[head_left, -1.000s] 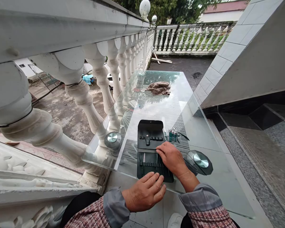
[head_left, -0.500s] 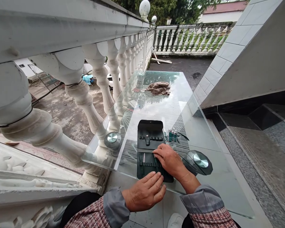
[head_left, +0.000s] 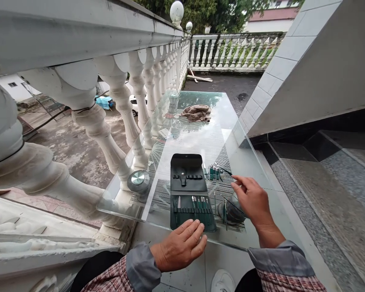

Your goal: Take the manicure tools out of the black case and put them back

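A dark tool case (head_left: 187, 184) lies unfolded on the glass table, with slim tools (head_left: 199, 202) held in its lower row of loops. My left hand (head_left: 182, 245) rests flat at the near edge of the case, fingers outstretched. To the right of the case, my right hand (head_left: 254, 202) hovers with bent fingers and a small gap between thumb and forefinger. Its fingertips are by the black handle end of a plier-like tool (head_left: 224, 168); whether they touch it is unclear. Small green-handled clippers (head_left: 213, 172) lie beside that tool. More thin tools (head_left: 225, 211) lie near the table's front.
The glass tabletop (head_left: 249, 170) stands on round metal-capped supports (head_left: 138, 177). A crumpled brown cloth (head_left: 196, 113) lies toward its far end. White balusters (head_left: 111, 150) run along the left, and a sloping wall and stone steps (head_left: 328, 178) border the right.
My right hand has moved from the case's lower panel to the right, uncovering the row of tools there. My left hand stays at the near edge. The view has shifted slightly.
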Demonstrator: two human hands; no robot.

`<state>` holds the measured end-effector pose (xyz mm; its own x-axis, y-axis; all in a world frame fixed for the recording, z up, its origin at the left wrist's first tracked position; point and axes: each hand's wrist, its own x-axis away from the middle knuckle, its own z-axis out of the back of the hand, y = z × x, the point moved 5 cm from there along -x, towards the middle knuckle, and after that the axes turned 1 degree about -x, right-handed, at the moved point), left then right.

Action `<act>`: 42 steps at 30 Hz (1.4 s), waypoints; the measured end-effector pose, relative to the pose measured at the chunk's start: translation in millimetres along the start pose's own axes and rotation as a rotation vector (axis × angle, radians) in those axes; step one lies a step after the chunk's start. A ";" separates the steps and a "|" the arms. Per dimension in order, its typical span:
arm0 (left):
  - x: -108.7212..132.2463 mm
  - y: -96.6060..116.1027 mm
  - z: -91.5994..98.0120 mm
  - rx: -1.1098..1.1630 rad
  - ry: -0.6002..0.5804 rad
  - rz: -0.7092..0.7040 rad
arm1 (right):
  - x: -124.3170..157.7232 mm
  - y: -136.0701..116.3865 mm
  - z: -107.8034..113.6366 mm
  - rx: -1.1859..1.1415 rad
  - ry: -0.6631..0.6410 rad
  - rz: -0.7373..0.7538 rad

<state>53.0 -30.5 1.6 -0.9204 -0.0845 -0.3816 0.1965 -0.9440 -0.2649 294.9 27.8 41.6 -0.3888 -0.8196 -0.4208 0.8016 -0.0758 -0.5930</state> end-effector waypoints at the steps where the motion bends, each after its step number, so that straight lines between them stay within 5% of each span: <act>1: 0.0 -0.1 -0.4 0.006 0.004 0.001 | -0.8 9.2 6.1 0.017 0.010 -0.052; 6: -0.4 0.5 -0.9 0.013 0.015 -0.002 | 3.9 39.4 17.7 0.158 -0.126 -0.222; 11: -1.3 1.6 -2.0 0.002 0.008 -0.001 | 11.4 49.7 23.3 0.297 -0.280 -0.237; 26: -6.3 7.0 5.6 -0.053 -0.023 0.018 | 28.4 34.9 2.9 0.468 -0.415 -0.042; 33: -5.3 10.5 5.8 -0.087 -0.036 0.026 | 30.8 36.4 0.2 0.471 -0.346 0.043; 42: -4.9 12.8 7.3 -0.120 -0.065 0.025 | 19.4 105.1 32.3 0.500 -0.182 -0.273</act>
<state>57.5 -44.5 6.5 -0.9341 -0.1317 -0.3318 0.2550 -0.8967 -0.3619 386.2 -14.4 -6.7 -0.5621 -0.8137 -0.1480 0.8174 -0.5193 -0.2494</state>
